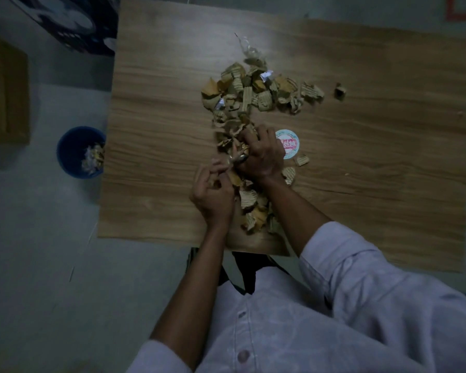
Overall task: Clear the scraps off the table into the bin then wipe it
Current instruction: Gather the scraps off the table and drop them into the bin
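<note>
Since the scraps (253,95) have to go into the bin (76,154), both hands bunch them mid-pile. The right grip (261,154) is curled tight over a wad of card bits. The left grip (213,195), just nearside of it, has its fingers curled and is prob. pinching loose pieces, but blur makes that unsure. The pile's long axis runs from the near edge to the far side, btwn and past both grips, w/ the far end fanning right. The bin sits on the floor, well left of the left grip, partly filled. A round label (289,145) lies partly under the right grip. The worktop (159,103) wipe is not yet begun, I'd judge.
</note>
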Demonstrator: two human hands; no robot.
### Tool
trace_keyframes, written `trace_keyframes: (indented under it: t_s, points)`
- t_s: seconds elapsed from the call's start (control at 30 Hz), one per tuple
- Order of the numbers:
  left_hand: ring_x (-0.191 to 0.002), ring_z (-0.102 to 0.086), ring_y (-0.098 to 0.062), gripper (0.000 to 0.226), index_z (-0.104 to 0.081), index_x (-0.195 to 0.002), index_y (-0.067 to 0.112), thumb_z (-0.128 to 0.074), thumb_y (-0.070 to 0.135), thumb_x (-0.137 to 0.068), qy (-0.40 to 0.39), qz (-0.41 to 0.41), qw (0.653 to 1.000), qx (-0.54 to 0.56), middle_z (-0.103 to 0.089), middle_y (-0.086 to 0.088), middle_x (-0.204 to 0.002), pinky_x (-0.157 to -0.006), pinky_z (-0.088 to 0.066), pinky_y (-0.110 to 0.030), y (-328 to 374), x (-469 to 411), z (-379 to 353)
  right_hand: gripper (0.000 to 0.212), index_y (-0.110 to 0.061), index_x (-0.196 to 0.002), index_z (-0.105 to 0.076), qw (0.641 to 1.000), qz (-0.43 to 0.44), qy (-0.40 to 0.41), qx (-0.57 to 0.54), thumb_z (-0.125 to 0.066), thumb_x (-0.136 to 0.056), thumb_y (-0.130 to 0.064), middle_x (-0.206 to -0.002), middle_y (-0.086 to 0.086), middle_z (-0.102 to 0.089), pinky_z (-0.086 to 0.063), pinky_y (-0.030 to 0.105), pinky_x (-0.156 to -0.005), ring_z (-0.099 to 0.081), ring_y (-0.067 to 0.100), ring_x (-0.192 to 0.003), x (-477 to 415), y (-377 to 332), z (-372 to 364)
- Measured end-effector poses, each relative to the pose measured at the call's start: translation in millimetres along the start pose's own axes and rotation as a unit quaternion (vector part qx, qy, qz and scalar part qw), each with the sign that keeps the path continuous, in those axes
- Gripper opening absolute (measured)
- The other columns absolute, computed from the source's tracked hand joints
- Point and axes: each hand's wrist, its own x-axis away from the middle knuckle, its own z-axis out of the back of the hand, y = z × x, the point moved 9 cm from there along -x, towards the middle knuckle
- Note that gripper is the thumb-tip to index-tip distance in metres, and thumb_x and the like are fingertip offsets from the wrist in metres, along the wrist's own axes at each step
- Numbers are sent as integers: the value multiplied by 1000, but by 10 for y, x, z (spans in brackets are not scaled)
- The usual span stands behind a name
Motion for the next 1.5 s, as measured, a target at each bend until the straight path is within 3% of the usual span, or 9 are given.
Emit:
trace_keyframes:
  t_s: [0.2,0.33,0.47,0.67,0.83,1.07,1.23,1.3,1.5]
  points:
    - [-154,-23,-32,82,-44,-153,18,-71,37,-78,-150,-44,973,-171,-29,-13,-164,-123,-20,-50,-76,630,-46,54,-13,-110,-65,999,-32,-43,-4,-54,-68,-46,-94,12,-66,-43,36,-60,-63,36,-87,-164,68,67]
    - [-157,7,-39,123,-10,-165,22,-69,76,-71,-283,-74,915,-279,6,-20,-170,-124,-2,-62,-304,958,-402,55,-19,-125,-66,972,-176,-56,-142,-63,-76,-45,-100,13,-74,-52,38,-75,-68,36,-96,-156,320,249]
    - [-156,5,-45,108,-20,-164,24,-58,78,-77,-303,-175,878,-326,1,-26,-168,-121,0,-66,-293,977,-669,57,-12,-107,-71,905,-300,22,-302,-75,-73,-56,-105,9,-75,-59,41,-83,-69,22,-93,212,768,458]
    - [-121,-43,-40,56,-61,-135,22,-61,45,-84,-307,-279,831,-370,-52,-23,-142,-97,-42,-60,-326,747,-939,17,-2,-99,-61,782,-385,157,-465,-73,-88,2,-79,-7,-66,-51,15,-62,-62,-10,-61,783,1087,750]
    - [-97,-57,-41,48,-63,-120,13,-66,27,-73,-373,-354,807,-290,-61,-19,-111,-74,-48,-44,-119,465,-1056,7,-13,-80,-74,754,-387,149,-510,-75,-78,-19,-79,4,-73,-55,38,-69,-68,20,-76,1008,970,710]
    - [-63,-54,-21,13,-63,-68,17,-50,19,-72,-263,91,960,-25,-60,-2,-63,-63,-47,-36,-77,-112,-829,57,6,-104,-71,721,-412,92,-550,-83,-64,-32,-97,15,-75,-58,35,-74,-71,21,-83,1078,628,574]
    - [-56,-52,-17,15,-50,-69,9,-44,-2,-77,-201,340,841,371,-51,-3,-62,-56,-46,-23,362,175,-837,46,8,-102,-69,755,-378,63,-532,-79,-70,-23,-92,11,-74,-56,30,-73,-70,12,-79,1023,354,590]
    - [-57,-54,-16,22,-48,-71,8,-37,2,-89,-204,351,812,420,-50,-4,-64,-58,-49,-24,545,242,-823,17,4,-99,-69,771,-353,85,-524,-73,-83,0,-92,4,-73,-56,25,-75,-70,3,-78,974,279,646]
    - [-84,-68,-29,27,-65,-84,7,-63,33,-93,-183,396,791,429,-69,-11,-84,-89,-58,-45,465,166,-875,25,7,-116,-64,753,-351,105,-546,-66,-90,7,-107,10,-72,-57,20,-82,-71,-1,-84,852,98,716]
